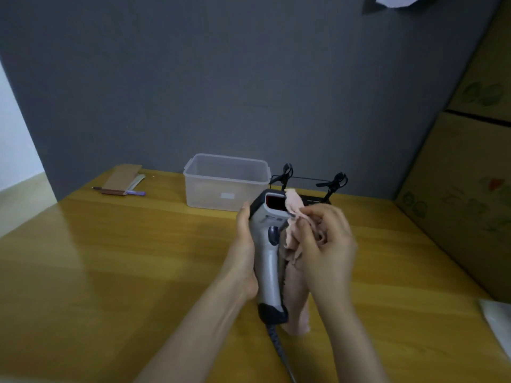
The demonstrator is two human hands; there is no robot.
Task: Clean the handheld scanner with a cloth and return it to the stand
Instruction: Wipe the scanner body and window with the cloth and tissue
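A grey handheld scanner (269, 261) with a dark head, red window and dark trigger is held upright above the wooden table (110, 258). My left hand (244, 244) grips its body from the left side. My right hand (323, 244) holds a pale pink cloth (294, 214) bunched against the scanner's right side near the head, and the cloth's tail hangs down behind the handle. A coiled cable (279, 346) runs down from the scanner's base. The black wire stand (312, 186) with two clips sits behind the scanner, partly hidden.
A clear plastic tub (225, 183) stands at the back of the table beside the stand. Cardboard pieces, a pen and a knife (123, 183) lie at the back left. Cardboard boxes (464, 172) line the right side. A white sheet (497, 324) lies at the right edge.
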